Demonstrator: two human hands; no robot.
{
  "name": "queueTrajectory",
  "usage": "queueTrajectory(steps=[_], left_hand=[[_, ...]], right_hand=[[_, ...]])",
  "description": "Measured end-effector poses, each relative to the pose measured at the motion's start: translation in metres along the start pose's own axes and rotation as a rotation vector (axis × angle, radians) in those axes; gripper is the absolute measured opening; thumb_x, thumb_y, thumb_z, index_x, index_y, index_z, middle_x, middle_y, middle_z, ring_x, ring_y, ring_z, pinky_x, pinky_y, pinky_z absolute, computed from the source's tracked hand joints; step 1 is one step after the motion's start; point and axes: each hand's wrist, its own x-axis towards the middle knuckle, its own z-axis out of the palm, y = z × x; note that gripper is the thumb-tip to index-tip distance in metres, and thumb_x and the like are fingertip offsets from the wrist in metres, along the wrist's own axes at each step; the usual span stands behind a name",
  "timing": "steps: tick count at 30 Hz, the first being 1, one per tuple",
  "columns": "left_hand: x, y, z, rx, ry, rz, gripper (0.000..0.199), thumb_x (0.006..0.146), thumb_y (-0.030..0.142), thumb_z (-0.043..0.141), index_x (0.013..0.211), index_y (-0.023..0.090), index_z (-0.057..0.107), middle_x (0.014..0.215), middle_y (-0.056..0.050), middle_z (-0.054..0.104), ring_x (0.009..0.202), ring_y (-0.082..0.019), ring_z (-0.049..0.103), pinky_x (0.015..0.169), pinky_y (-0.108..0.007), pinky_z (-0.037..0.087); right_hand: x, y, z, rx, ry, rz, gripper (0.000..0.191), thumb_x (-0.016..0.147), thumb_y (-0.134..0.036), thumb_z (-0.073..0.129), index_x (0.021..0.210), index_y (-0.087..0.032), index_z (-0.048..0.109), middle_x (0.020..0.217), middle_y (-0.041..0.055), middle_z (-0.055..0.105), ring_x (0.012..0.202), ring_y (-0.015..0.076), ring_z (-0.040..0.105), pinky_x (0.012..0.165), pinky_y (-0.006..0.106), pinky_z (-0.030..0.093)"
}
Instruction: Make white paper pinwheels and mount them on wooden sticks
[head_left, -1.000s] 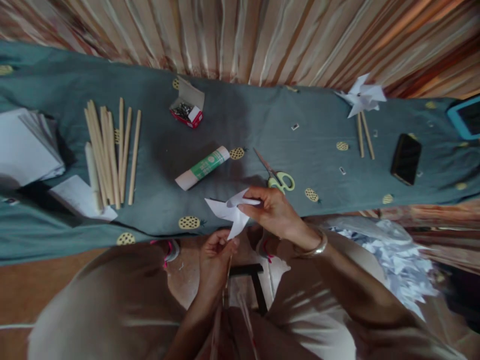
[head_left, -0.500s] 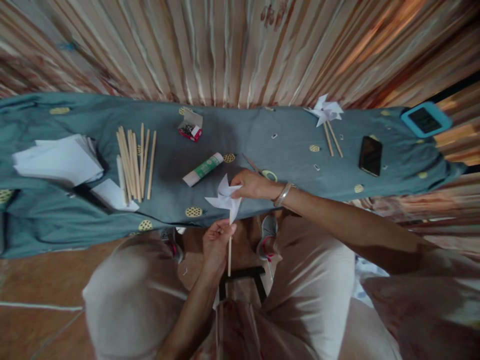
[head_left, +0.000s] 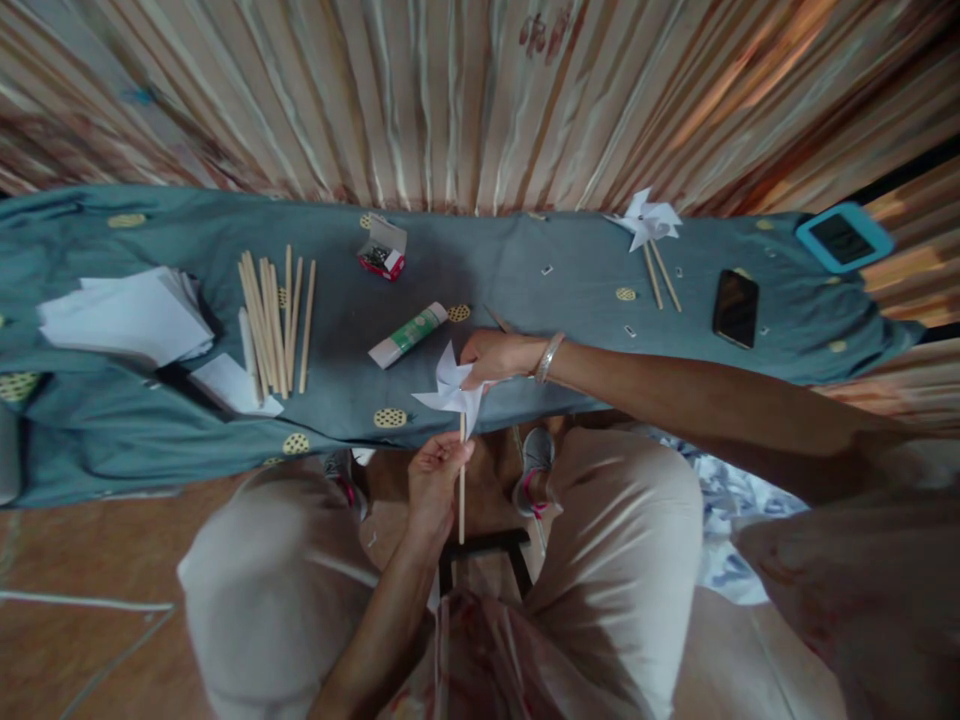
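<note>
A white paper pinwheel (head_left: pixel 450 385) on a thin wooden stick (head_left: pixel 462 505) is held upright in front of my body, at the table's near edge. My left hand (head_left: pixel 435 475) is closed round the stick just below the paper blades. Fingers of my right hand (head_left: pixel 499 358) are closed on the pinwheel's right side, near its centre; the fingertips are partly hidden by the paper. Scissors (head_left: pixel 496 318) lie behind my right hand, which covers most of them. A green and white glue stick (head_left: pixel 409 335) lies just beyond the pinwheel.
Left on the cloth-covered table (head_left: pixel 337 330) are stacked white paper (head_left: pixel 127 320), a paper piece (head_left: pixel 232 385) and several wooden sticks (head_left: pixel 270 330). A small red box (head_left: pixel 384 250) stands open at the back. Rightward lie finished pinwheels (head_left: pixel 646 220), a phone (head_left: pixel 736 308) and a blue-framed device (head_left: pixel 846 238).
My right hand has shifted slightly up and left at the pinwheel, now covering the scissors' handles. The left hand keeps its hold on the stick. The view has moved a little.
</note>
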Motion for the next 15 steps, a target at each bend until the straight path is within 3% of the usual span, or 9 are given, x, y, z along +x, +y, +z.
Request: queueTrajectory(steps=[6, 15], left_hand=[[0.0025, -0.0026, -0.001, -0.005, -0.006, 0.013, 0.039, 0.037, 0.03, 0.092, 0.066, 0.016, 0.069, 0.056, 0.006, 0.06, 0.054, -0.005, 0.047, 0.057, -0.019, 0.035], [0.0041, -0.0043, -0.0015, -0.008, -0.014, 0.031, 0.037, 0.039, 0.028, 0.09, 0.066, 0.015, 0.069, 0.057, 0.005, 0.06, 0.055, -0.006, 0.047, 0.059, -0.02, 0.035]], right_hand=[[-0.0035, -0.0051, -0.0024, -0.081, -0.066, 0.018, 0.02, 0.082, -0.016, 0.066, 0.063, -0.012, 0.063, 0.063, 0.0007, 0.063, 0.053, 0.007, 0.048, 0.049, 0.019, 0.032], [-0.0062, -0.0099, -0.0009, -0.108, -0.027, 0.062, 0.014, 0.082, -0.015, 0.067, 0.07, -0.009, 0.07, 0.068, 0.0041, 0.067, 0.058, 0.0099, 0.052, 0.054, 0.023, 0.035]])
